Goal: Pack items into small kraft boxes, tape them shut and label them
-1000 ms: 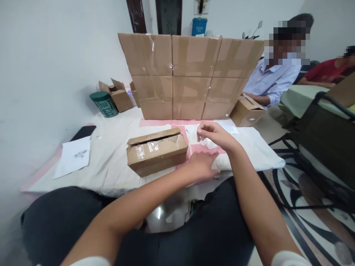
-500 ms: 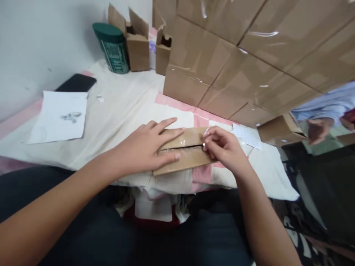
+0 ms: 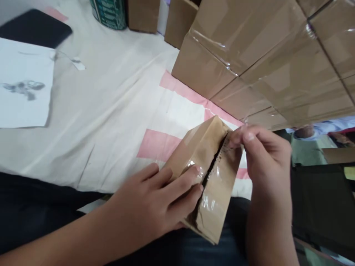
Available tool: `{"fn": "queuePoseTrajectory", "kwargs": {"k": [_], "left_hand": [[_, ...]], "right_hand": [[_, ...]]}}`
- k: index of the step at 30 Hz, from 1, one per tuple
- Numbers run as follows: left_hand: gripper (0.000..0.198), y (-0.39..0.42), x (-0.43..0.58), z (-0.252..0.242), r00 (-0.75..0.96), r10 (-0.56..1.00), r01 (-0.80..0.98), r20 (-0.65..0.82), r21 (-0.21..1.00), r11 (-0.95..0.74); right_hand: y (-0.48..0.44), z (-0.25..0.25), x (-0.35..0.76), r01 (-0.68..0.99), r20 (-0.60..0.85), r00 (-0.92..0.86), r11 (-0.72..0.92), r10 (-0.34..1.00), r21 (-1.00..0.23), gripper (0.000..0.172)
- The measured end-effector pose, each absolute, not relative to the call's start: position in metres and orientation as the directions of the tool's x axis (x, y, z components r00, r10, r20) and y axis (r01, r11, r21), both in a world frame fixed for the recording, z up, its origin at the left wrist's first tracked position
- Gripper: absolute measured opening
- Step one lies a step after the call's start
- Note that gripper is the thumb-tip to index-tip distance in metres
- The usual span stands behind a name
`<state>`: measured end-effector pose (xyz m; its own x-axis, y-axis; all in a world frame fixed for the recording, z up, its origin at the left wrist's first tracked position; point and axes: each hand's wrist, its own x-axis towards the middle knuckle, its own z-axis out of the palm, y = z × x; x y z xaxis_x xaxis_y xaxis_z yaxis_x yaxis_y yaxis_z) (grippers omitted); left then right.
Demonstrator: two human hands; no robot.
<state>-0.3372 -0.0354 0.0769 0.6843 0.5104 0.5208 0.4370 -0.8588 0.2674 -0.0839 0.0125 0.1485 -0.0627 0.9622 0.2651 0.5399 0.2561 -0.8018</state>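
A small cardboard box (image 3: 222, 184) sits tilted at the cloth's front edge, partly over my lap. A dark slit runs along its taped top, and the cardboard beside the slit looks scuffed. My left hand (image 3: 155, 199) grips the near left side, its fingers lying over the top beside the slit and its thumb hidden. At the far right corner, my right hand (image 3: 266, 155) has thumb and forefinger pinched on what looks like clear tape (image 3: 246, 121), of which only a small glint shows.
A tall stack of taped cartons (image 3: 266, 81) stands behind the box. On the left lie a printed sheet (image 3: 27, 107) and a dark flat object (image 3: 36, 27). A green container (image 3: 109, 13) is at the back. Another person's hand (image 3: 304, 132) shows at far right.
The box has turned and tilted, with its near end brought toward me. My left hand has moved to grip its side. My right hand stays pinched, now at the far corner. The view has shifted closer.
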Motion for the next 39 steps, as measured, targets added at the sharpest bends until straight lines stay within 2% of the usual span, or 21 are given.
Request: {"fn": "queuePoseTrajectory", "kwargs": {"k": [4, 9, 16, 22, 27, 33, 39], "left_hand": [[0.032, -0.038, -0.332, 0.071, 0.639, 0.521, 0.420, 0.566, 0.311, -0.853], [0.032, -0.041, -0.328, 0.069, 0.607, 0.537, 0.420, 0.585, 0.337, -0.842], [0.031, -0.043, -0.328, 0.070, 0.596, 0.541, 0.413, 0.593, 0.352, -0.840], [0.035, -0.037, -0.331, 0.071, 0.624, 0.475, 0.357, 0.620, 0.314, -0.880], [0.037, -0.035, -0.333, 0.082, 0.691, 0.489, 0.387, 0.532, 0.300, -0.872], [0.039, -0.039, -0.330, 0.086, 0.682, 0.524, 0.434, 0.510, 0.294, -0.852], [0.038, -0.043, -0.326, 0.086, 0.683, 0.542, 0.456, 0.490, 0.294, -0.840]], "right_hand": [[-0.019, 0.150, -0.090, 0.577, 0.270, -0.042, 0.244, 0.962, -0.779, 0.031], [-0.037, 0.155, -0.092, 0.628, 0.138, -0.192, 0.230, 0.972, -0.744, 0.027], [-0.042, 0.155, -0.100, 0.724, 0.015, -0.243, 0.191, 0.970, -0.662, 0.023], [-0.042, 0.154, -0.102, 0.756, 0.021, -0.250, 0.209, 0.968, -0.621, 0.024], [-0.042, 0.155, -0.104, 0.788, 0.026, -0.242, 0.212, 0.970, -0.577, 0.022], [-0.048, 0.162, -0.108, 0.917, 0.136, -0.179, 0.215, 0.974, -0.337, 0.022], [-0.058, 0.170, -0.113, 0.966, 0.163, -0.063, 0.101, 0.985, -0.239, 0.028]]}}
